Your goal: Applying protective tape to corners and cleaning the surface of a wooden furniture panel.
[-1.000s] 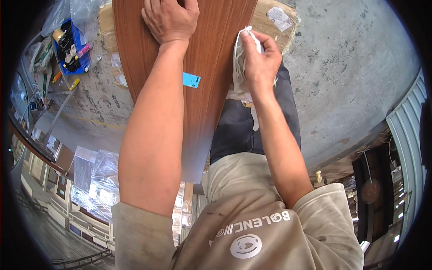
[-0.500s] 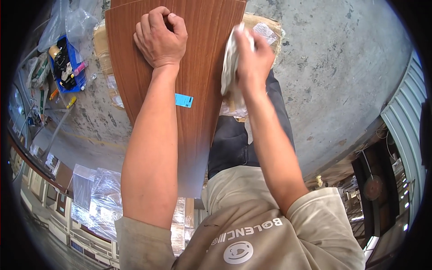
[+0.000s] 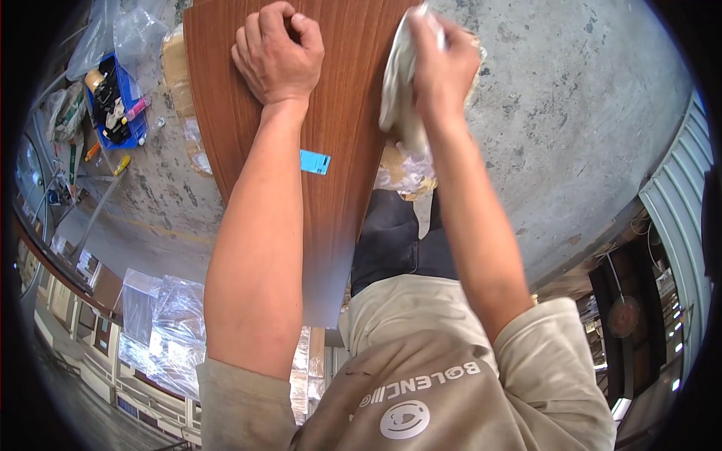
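A long brown wood-grain board [image 3: 342,98] lies in front of me, with a small blue label [image 3: 315,162] stuck on its face. My left hand [image 3: 278,56] is curled into a loose fist and rests on the board's far part; no object shows in it. At the board's right edge, my right hand [image 3: 445,71] grips a whitish cloth [image 3: 398,83], its fingers closed and a little blurred. The cloth hangs down along that edge, touching it.
Worn cardboard [image 3: 174,75] shows beneath the board at both sides. On the concrete floor [image 3: 549,135] to the left stands a blue crate [image 3: 137,135] of mixed small items, near clear plastic bags [image 3: 135,34]. Film-wrapped packages [image 3: 162,323] sit at the lower left.
My right hand has moved farther away along the board's right edge with the cloth. My left fist stays on the board; the whole view has shifted slightly.
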A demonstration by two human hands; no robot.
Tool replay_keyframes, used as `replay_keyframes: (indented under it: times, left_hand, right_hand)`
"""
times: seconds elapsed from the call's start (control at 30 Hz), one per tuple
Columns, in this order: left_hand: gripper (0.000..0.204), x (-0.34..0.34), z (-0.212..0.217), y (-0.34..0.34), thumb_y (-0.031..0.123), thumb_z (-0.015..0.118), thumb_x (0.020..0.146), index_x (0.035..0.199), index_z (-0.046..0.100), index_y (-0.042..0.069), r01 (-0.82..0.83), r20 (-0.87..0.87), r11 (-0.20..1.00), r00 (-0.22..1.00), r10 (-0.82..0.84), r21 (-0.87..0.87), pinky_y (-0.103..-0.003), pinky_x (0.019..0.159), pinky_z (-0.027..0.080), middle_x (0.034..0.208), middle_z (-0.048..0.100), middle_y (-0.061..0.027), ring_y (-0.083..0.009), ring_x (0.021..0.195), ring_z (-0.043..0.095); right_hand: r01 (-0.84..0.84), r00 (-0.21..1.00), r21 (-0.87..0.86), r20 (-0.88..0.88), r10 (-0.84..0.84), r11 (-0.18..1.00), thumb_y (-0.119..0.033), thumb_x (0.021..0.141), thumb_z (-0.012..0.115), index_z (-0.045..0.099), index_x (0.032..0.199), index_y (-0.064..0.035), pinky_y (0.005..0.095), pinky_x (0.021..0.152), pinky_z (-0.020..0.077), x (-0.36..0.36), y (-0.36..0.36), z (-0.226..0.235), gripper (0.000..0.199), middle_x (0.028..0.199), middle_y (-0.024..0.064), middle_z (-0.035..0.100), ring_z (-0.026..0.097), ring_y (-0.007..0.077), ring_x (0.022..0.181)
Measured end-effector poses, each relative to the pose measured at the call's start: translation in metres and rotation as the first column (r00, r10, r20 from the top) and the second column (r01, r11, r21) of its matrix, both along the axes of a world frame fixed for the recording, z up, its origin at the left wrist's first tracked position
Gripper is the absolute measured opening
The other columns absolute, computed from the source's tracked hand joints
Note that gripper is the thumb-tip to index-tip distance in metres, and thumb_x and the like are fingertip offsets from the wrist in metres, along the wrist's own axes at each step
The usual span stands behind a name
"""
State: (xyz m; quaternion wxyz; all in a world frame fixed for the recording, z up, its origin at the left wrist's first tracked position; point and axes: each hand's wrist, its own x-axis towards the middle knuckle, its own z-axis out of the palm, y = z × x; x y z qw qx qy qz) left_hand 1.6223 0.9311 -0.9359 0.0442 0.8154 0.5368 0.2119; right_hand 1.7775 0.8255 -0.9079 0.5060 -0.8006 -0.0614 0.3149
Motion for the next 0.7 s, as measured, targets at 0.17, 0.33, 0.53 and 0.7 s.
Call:
replay_keyframes:
  times: [0.17,0.33,0.53,0.7]
  left_hand:
    - [0.012,-0.009,0.001,-0.007,0.024,0.063,0.088,0.096,0.064,0.015,0.011,0.003,1.0,1.0,-0.011,0.006,-0.049,0.081,0.048,0.089,0.065,-0.0047,-0.0323,0.088,0.062]
    - [0.013,-0.006,0.002,-0.002,0.025,0.063,0.089,0.096,0.064,0.014,0.006,0.006,1.0,1.0,-0.006,0.005,-0.048,0.082,0.048,0.089,0.065,-0.0045,-0.0315,0.088,0.062]
    - [0.013,0.001,-0.001,0.001,0.026,0.062,0.089,0.096,0.064,0.014,-0.004,0.005,1.0,1.0,0.004,0.024,-0.049,0.081,0.048,0.09,0.066,-0.0052,-0.0324,0.089,0.063]
    - [0.014,-0.008,0.001,-0.002,0.027,0.062,0.089,0.096,0.064,0.015,-0.003,0.0,1.0,1.0,0.003,0.013,-0.049,0.083,0.048,0.091,0.066,-0.0054,-0.0331,0.089,0.063]
  right_hand:
    - [-0.002,0.999,0.014,-0.051,0.002,1.0,-0.026,0.088,0.078,0.073,0.104,0.0062,0.0336,0.084,0.0534,-0.032,-0.033,-0.001,0.036,0.098,0.0143,0.075,0.068,0.0186,0.092]
    - [-0.036,0.997,-0.072,-0.069,0.031,0.997,-0.027,0.086,0.079,0.074,0.104,0.0056,0.0351,0.086,0.0542,-0.05,-0.055,0.003,0.038,0.097,0.0144,0.076,0.069,0.0195,0.09]
    - [0.05,0.999,0.087,-0.005,-0.05,0.995,-0.028,0.085,0.078,0.071,0.103,0.0082,0.0372,0.08,0.0534,0.002,0.014,0.003,0.041,0.092,0.0163,0.075,0.068,0.0209,0.085]
    - [-0.161,0.981,-0.17,-0.132,0.139,0.972,-0.024,0.091,0.078,0.073,0.102,0.0024,0.0341,0.089,0.0531,-0.099,-0.124,0.022,0.029,0.098,0.0131,0.074,0.069,0.0186,0.094]
